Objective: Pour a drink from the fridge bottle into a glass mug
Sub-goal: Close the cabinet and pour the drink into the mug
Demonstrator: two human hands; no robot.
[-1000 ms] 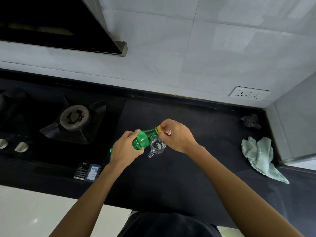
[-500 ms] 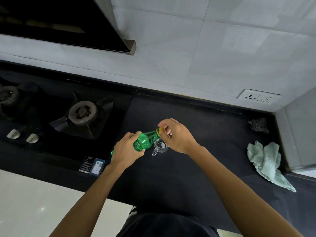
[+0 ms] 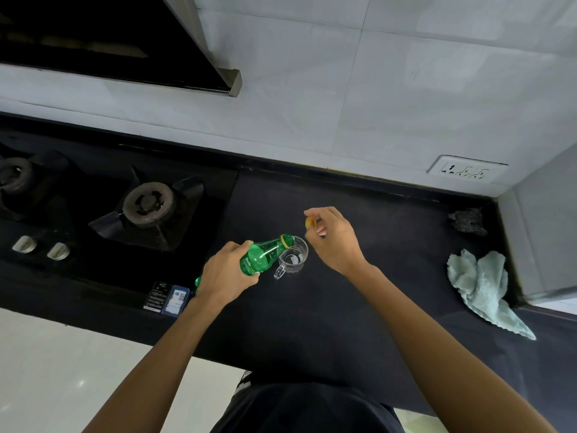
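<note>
The left hand (image 3: 226, 275) is wrapped around the body of a green bottle (image 3: 260, 259), fingers clamped on it, tilting it so the neck points up and to the right. White lettering on the bottle's label reads "Sprite" (the smaller print below it is too small to make out). The bottle's mouth, ringed by a yellow collar, sits at the near-left rim of a clear glass mug (image 3: 293, 256), which stands upright on the black bench (image 3: 390, 276) with its handle turned toward the person. Whether any drink lies in the mug cannot be told.

The right hand (image 3: 332, 237) is raised just above and to the right of the mug, its thumb and forefinger pinched on a yellow cap (image 3: 310, 223), clear of the bottle.

To the left, set into the bench, is a black gas hob (image 3: 93, 220) with two burners and two pale knobs (image 3: 40, 248). At the hob's front right corner are two stickers (image 3: 167, 296): a dark one with white text and a blue-and-white one with a QR code, neither legible. A pale green cloth (image 3: 482, 285) lies crumpled at the right end of the bench, with a dark scourer (image 3: 468, 221) behind it in the corner. A white socket plate (image 3: 466, 169) sits on the tiled wall above.
</note>
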